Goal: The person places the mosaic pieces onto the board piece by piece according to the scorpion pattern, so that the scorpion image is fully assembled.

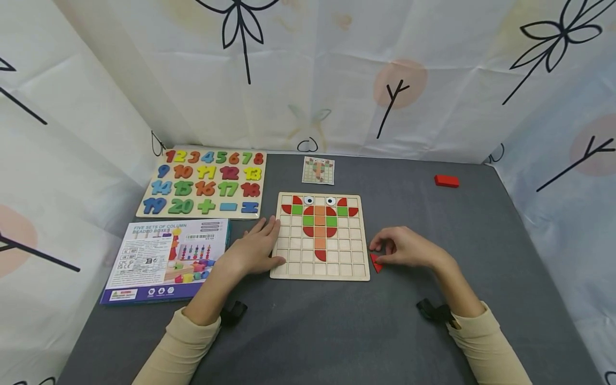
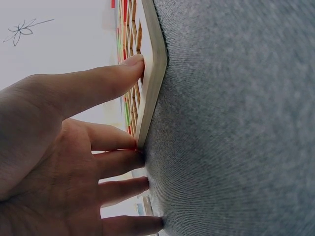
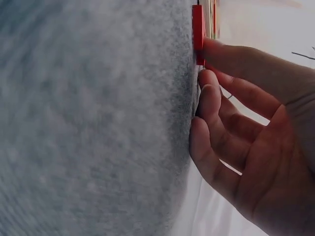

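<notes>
A wooden grid board (image 1: 294, 270) lies flat on the grey table, with red, green and orange pieces and two eye pieces set in its upper and middle cells. My left hand (image 1: 255, 248) rests against the board's left edge. Its fingers are straight, and the thumb (image 2: 106, 86) lies on the rim. Just off the board's right edge, my right hand (image 1: 409, 247) pinches a red triangular block (image 1: 377, 263) at table level. In the right wrist view, the thumb touches this red block (image 3: 198, 32), and the index finger is partly hidden behind it.
Behind the board lies a small pattern card (image 1: 318, 170). A number puzzle board (image 1: 217, 182) sits at the back left, and a boxed toy set (image 1: 144, 262) is in front of it. Toward the back right is a red rectangular block (image 1: 446, 181). White printed cloth walls (image 1: 337, 107) surround the table.
</notes>
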Demonstrator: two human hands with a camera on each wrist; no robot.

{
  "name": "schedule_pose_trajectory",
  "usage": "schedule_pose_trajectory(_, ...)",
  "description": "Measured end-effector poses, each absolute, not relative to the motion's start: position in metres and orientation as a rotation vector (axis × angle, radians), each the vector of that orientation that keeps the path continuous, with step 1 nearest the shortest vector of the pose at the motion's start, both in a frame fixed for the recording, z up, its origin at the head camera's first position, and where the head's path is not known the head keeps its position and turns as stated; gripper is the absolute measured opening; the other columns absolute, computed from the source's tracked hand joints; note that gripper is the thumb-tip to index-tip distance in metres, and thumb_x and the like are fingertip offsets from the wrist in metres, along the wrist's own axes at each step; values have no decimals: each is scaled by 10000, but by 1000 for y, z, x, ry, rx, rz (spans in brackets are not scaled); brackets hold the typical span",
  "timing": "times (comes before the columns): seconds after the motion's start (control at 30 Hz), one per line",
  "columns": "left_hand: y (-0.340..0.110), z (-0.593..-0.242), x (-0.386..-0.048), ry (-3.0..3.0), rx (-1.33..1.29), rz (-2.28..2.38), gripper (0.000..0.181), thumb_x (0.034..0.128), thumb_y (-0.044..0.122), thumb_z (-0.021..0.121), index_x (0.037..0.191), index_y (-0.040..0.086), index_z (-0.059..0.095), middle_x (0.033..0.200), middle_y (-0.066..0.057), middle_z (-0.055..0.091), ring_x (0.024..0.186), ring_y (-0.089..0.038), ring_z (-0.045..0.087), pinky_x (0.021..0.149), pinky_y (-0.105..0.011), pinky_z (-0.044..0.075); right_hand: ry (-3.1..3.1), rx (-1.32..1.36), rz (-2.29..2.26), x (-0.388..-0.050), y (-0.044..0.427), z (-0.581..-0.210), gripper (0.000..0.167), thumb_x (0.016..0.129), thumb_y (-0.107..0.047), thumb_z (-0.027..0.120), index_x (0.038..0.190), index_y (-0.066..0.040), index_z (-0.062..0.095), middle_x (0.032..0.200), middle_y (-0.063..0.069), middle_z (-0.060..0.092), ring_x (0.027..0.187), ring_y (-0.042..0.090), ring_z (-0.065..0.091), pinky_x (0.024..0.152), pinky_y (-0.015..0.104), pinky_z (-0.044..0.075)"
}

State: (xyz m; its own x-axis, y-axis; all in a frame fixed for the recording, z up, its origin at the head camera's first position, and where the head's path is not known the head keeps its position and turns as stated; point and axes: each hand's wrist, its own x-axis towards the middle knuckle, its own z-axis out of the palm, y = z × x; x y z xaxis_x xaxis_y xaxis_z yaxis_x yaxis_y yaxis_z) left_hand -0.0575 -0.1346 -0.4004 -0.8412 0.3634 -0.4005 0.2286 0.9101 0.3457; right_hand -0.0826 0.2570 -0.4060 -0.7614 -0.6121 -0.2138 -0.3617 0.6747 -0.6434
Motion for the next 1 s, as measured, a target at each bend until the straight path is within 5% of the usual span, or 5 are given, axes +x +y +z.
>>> schedule_pose_trajectory(1.0,-134,-400,-57,2605,413,391,970,1019,402,742,1722,4,206,1829,-186,157,1710,-441,135,1302,-724,268,2512,-740,-743,-85,247,-408,133,903,-106,859,967,-119,743,820,-56,696,688,49,617,641,217,526)
